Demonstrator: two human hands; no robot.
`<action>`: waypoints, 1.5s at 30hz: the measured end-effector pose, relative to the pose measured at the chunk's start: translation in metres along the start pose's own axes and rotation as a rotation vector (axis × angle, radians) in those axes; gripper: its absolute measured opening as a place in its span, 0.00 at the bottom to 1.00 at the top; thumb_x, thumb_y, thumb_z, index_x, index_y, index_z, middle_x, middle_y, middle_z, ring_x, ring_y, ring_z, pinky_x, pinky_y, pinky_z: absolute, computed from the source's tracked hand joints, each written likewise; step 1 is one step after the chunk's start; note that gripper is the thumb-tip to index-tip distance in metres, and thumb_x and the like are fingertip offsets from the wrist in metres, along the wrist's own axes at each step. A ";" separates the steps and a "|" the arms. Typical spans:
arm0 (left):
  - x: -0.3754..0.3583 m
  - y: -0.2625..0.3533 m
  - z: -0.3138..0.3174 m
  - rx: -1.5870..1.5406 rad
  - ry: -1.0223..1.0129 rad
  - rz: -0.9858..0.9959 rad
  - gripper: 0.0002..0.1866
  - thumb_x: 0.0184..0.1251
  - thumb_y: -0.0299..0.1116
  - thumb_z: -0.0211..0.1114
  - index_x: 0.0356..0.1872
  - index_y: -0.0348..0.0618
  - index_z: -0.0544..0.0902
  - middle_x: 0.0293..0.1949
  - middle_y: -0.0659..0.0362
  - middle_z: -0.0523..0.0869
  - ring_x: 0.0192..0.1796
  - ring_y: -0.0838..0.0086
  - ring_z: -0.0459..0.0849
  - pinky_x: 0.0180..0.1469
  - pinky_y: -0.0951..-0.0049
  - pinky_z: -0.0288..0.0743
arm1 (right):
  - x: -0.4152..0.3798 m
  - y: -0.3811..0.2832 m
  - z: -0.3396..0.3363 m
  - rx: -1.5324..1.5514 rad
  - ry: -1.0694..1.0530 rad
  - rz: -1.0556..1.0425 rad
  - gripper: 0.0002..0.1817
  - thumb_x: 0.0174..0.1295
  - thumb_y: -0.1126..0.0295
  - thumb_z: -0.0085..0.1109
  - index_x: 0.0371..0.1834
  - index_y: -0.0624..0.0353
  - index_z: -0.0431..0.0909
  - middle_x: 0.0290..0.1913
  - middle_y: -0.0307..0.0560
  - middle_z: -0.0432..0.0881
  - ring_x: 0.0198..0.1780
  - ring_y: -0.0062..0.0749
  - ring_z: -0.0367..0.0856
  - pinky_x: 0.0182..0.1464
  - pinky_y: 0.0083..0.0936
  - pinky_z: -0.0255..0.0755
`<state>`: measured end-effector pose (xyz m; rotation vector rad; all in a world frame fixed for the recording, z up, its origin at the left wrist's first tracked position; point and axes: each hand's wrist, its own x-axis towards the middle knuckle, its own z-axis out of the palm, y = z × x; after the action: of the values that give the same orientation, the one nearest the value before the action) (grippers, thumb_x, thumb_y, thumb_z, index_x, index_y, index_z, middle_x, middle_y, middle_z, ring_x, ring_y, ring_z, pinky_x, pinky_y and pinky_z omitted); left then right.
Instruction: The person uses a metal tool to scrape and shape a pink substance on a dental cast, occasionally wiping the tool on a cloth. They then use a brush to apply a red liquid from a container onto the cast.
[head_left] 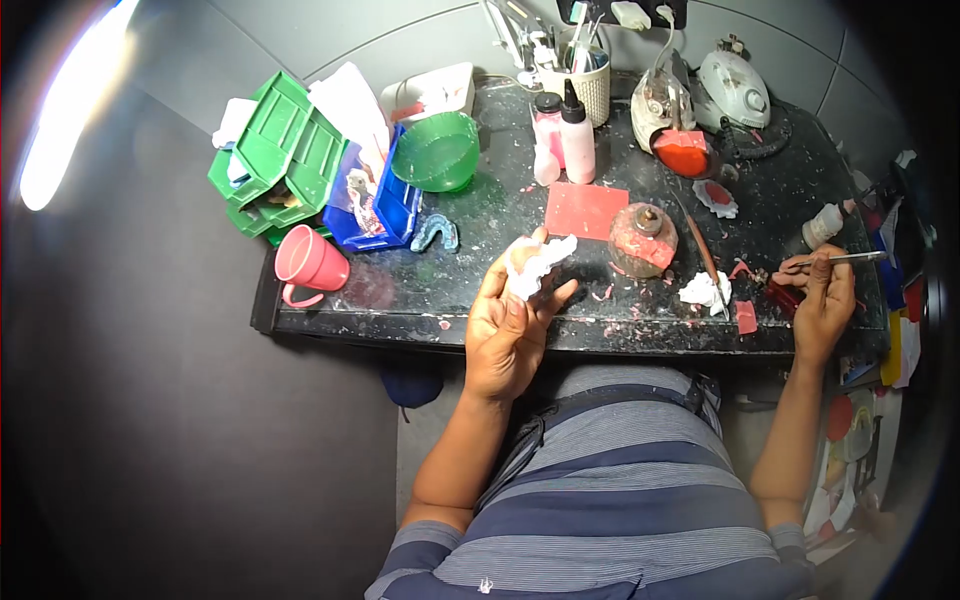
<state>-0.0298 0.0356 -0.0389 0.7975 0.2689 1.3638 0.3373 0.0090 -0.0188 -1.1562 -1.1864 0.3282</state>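
Note:
Near the front edge of the bench, my left hand (505, 340) is closed around a white jagged-edged piece (530, 268), holding it up between thumb and fingers; whether it is plaster or crumpled tissue I cannot tell. My right hand (828, 300) is at the bench's right end, its fingers pinched on a slim silver metal tool (860, 257) that points out to the right. Just left of that hand lies a dark red object (785, 296), partly hidden. Between the hands stand a glass spirit burner (643, 240) with pink wax on it and a brown-handled wax knife (703, 245) resting on crumpled white tissue (704, 290).
A pink wax sheet (588, 210) lies behind the burner, near a pink-filled dropper bottle (577, 140). Leftward are a green bowl (437, 152), a blue bin (375, 215), green bins (285, 135), a blue dental arch (435, 233) and a pink mug (312, 262). Wax scraps litter the black bench (400, 312).

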 end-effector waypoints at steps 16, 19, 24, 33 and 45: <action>0.001 -0.002 -0.001 0.060 -0.052 0.039 0.36 0.75 0.31 0.65 0.78 0.37 0.57 0.82 0.48 0.55 0.80 0.58 0.62 0.76 0.45 0.66 | -0.003 0.015 -0.003 -0.048 0.031 0.062 0.16 0.80 0.60 0.51 0.50 0.65 0.74 0.22 0.42 0.78 0.20 0.21 0.78 0.35 0.22 0.81; 0.001 -0.001 0.001 0.068 -0.034 0.035 0.37 0.75 0.32 0.65 0.78 0.38 0.57 0.82 0.48 0.56 0.80 0.58 0.62 0.76 0.45 0.66 | -0.003 0.015 -0.001 -0.026 0.052 0.094 0.15 0.79 0.61 0.54 0.50 0.65 0.74 0.22 0.38 0.74 0.18 0.18 0.75 0.35 0.22 0.81; 0.001 -0.001 0.002 0.068 -0.046 0.040 0.37 0.74 0.35 0.66 0.78 0.38 0.57 0.81 0.48 0.57 0.80 0.57 0.62 0.76 0.45 0.66 | -0.003 0.015 0.002 -0.064 0.088 0.106 0.17 0.78 0.58 0.55 0.50 0.65 0.75 0.17 0.34 0.70 0.17 0.15 0.72 0.36 0.21 0.80; 0.000 -0.003 0.001 0.030 -0.039 0.019 0.37 0.75 0.40 0.65 0.77 0.38 0.57 0.82 0.48 0.56 0.78 0.59 0.65 0.76 0.44 0.65 | -0.003 0.019 -0.002 -0.028 0.057 0.099 0.14 0.78 0.62 0.56 0.49 0.64 0.76 0.20 0.36 0.72 0.18 0.16 0.72 0.35 0.22 0.80; -0.002 0.000 0.004 0.045 -0.009 -0.005 0.38 0.76 0.45 0.64 0.77 0.37 0.58 0.81 0.46 0.57 0.78 0.55 0.67 0.75 0.43 0.64 | -0.004 0.020 0.000 0.021 0.066 0.104 0.13 0.78 0.63 0.57 0.48 0.64 0.76 0.22 0.33 0.70 0.20 0.12 0.67 0.36 0.20 0.77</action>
<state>-0.0272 0.0322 -0.0366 0.8398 0.2958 1.3536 0.3426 0.0147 -0.0373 -1.2037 -1.0650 0.3774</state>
